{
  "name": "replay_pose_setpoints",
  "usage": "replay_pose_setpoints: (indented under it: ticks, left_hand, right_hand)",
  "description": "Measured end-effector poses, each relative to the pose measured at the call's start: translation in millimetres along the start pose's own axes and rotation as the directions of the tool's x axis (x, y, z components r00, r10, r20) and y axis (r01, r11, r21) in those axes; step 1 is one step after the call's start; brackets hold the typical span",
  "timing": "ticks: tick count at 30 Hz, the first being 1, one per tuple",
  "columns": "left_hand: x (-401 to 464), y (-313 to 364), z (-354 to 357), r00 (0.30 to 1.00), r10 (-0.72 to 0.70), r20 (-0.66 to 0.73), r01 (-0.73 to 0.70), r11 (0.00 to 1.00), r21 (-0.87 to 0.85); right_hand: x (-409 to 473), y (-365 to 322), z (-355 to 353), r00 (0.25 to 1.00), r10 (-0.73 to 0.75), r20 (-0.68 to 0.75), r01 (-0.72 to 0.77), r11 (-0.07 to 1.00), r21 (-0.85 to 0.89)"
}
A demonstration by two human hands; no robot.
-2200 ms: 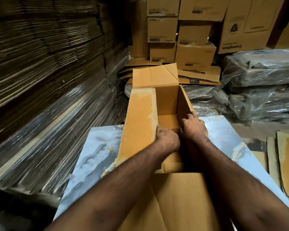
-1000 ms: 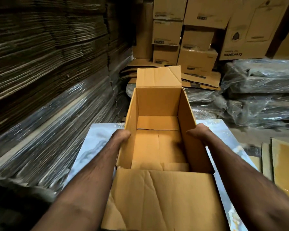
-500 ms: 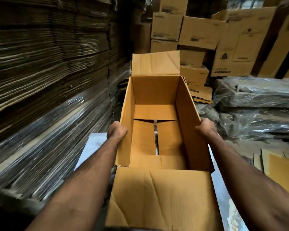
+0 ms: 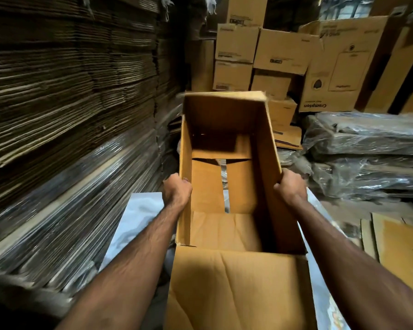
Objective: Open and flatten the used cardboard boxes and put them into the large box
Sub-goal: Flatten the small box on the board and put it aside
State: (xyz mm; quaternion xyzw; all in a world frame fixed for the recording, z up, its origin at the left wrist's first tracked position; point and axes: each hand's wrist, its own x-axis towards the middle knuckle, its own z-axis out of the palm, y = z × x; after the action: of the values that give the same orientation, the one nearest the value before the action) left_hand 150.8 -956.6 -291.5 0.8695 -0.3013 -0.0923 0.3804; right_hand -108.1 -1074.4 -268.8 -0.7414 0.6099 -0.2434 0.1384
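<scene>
Right now my left hand point(image 4: 177, 190) grips the left wall of the cardboard box point(image 4: 266, 148), fingers curled over its top edge. My right hand point(image 4: 291, 186) grips the right wall the same way, thumb on the inside. So both hands are tight on the box, one per side.

Box is up in front of me, tipped so I look straight into it. It's brown, long & deep. The near flap point(image 4: 236, 291) hangs down toward me w/ some creases in it. The far flap is folded over the far end. At the bottom, the two flaps have come apart a bit, so there's a thin gap point(image 4: 224, 186) down the middle & light stuff shows thru.

Under the box is a pale marble-look board point(image 4: 141, 210).

On my left is a tall stack of flat cardboard point(image 4: 69, 91), the lower part wrapped in shiny plastic. Behind are stacked boxes point(image 4: 234, 58) w/ small labels, too small to read. One big box point(image 4: 339, 67) says "Crompton", upside down. On my right are plastic-wrapped bundles point(image 4: 367, 151). Flat cardboard sheets point(image 4: 396, 241) lie lower right, w/ some black marks I can't read.
</scene>
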Motion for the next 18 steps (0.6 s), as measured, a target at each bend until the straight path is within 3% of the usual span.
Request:
replay_pose_setpoints:
  ticks: [4,9,18]
  left_hand:
    - [14.8,-5.8,-19.5,0.998,-0.059,-0.010,0.059,0.998,0.014]
    - [34.2,-2.0,-44.8,1.000,0.008,-0.008,-0.007,0.994,0.107]
    - [21.3,1.4,-41.6,1.000,-0.008,-0.029,0.012,0.992,0.127]
  right_hand:
    - [1.2,3.3,-11.4,0.999,-0.047,0.010,0.047,0.999,-0.004]
    - [20.9,13.5,-34.0,0.998,0.063,0.023,-0.064,0.997,0.040]
    - [23.6,11.9,-39.0,1.000,0.002,0.008,-0.003,0.998,0.057]
